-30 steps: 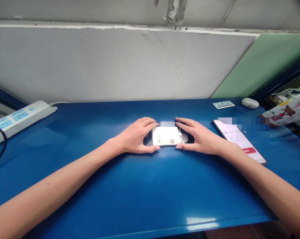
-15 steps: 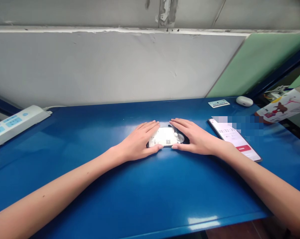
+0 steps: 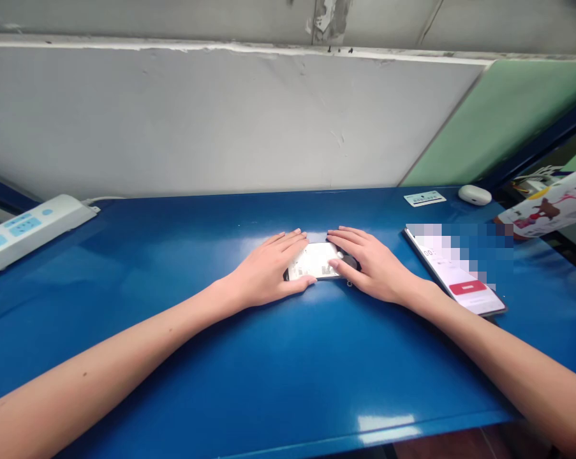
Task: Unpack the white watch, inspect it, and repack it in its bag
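Note:
A small flat rectangular object (image 3: 311, 260), with a white printed face and dark edges, lies on the blue table between my hands. Its exact kind cannot be made out. My left hand (image 3: 273, 268) grips its left end, thumb along the near edge and fingers over the far side. At the other end, my right hand (image 3: 364, 261) has its thumb on the top face and its fingers at the far edge. A dark round part (image 3: 349, 261) shows under my right hand, partly hidden by the thumb.
A phone (image 3: 453, 271) with a lit, partly blurred screen lies beside my right forearm. Behind it are a card (image 3: 425, 199) and a white earbud case (image 3: 474, 195). A printed container (image 3: 550, 204) stands at the right, a power strip (image 3: 34, 226) at the left.
My right thumb has moved from the near edge onto the object's white face. The dark round part shows more plainly. My left hand keeps its place, while the view has shifted slightly.

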### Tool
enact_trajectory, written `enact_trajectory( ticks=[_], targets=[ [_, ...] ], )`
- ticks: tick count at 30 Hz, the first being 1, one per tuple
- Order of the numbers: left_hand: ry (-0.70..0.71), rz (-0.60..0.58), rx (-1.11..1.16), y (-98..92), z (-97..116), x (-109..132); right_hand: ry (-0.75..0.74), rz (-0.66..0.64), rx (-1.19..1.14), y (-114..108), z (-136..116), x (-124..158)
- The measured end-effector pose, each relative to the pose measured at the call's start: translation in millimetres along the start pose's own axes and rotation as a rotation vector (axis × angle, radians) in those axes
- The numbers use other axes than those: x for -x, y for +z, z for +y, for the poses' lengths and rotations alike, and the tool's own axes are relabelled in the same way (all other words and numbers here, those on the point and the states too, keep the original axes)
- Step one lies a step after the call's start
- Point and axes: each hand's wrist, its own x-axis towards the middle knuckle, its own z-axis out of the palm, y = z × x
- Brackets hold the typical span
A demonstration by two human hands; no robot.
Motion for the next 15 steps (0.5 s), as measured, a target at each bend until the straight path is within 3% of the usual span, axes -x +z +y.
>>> enact_trajectory(
  ticks=[15],
  targets=[
    [-0.018,-0.027,-0.027,-0.1,1.5,-1.0,0.044,-0.121,-0.052,-5.5,-0.2,0.2]
  ],
)
